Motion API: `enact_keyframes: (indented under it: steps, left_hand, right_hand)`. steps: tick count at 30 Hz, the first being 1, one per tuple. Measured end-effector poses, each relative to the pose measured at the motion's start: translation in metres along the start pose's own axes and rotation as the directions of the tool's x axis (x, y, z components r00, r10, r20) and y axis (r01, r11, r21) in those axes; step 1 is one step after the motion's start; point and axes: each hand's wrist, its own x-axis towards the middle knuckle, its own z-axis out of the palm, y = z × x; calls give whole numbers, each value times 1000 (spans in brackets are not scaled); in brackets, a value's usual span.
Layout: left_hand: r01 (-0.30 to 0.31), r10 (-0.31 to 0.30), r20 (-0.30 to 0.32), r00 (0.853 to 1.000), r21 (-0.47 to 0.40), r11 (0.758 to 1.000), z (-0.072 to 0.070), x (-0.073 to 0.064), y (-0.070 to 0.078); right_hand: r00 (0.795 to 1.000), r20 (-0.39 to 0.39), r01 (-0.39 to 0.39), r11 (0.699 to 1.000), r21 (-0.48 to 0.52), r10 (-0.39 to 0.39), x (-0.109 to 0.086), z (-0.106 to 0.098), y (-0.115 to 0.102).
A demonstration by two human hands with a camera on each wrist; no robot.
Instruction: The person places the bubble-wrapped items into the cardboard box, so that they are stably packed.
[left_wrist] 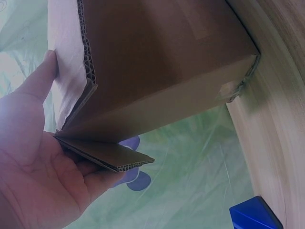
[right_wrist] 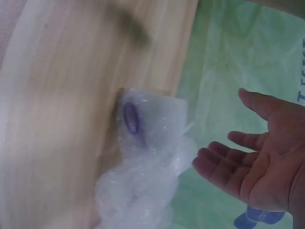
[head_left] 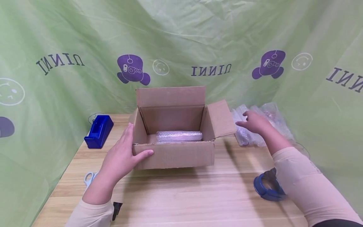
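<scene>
An open cardboard box [head_left: 173, 156] stands on the table, tilted slightly, its back and right flaps raised. Inside it lies a bubble-wrapped bundle [head_left: 179, 136]. My left hand [head_left: 120, 156] grips the box at its front left corner, the thumb on the front and the fingers along the left side. In the left wrist view the fingers reach behind a side flap [left_wrist: 107, 153]. On the right, my right hand [head_left: 256, 122] hovers with parted fingers near bubble-wrapped packs [head_left: 245, 134]. The right wrist view shows the palm apart from the bubble wrap [right_wrist: 147, 157], holding nothing.
A blue tape dispenser [head_left: 98, 131] stands at the back left. Light blue scissors [head_left: 89, 178] lie partly under my left forearm. A blue ring-shaped object [head_left: 265, 190] is beside my right sleeve. Green printed cloth [head_left: 175, 37] hangs behind and around the table.
</scene>
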Motion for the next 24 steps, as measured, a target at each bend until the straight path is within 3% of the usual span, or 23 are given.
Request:
enact_keyframes:
  steps: [13,24]
  left_hand:
    - [3,-3,1,1000,-9,1000,1,1,0]
    - [12,-12,-2,1000,-12,1000,0,1,0]
  right_hand:
    - [984,176,-29,996,-82,43,5,33,16]
    - [986,135,-80,988,-131,97,7,43,16]
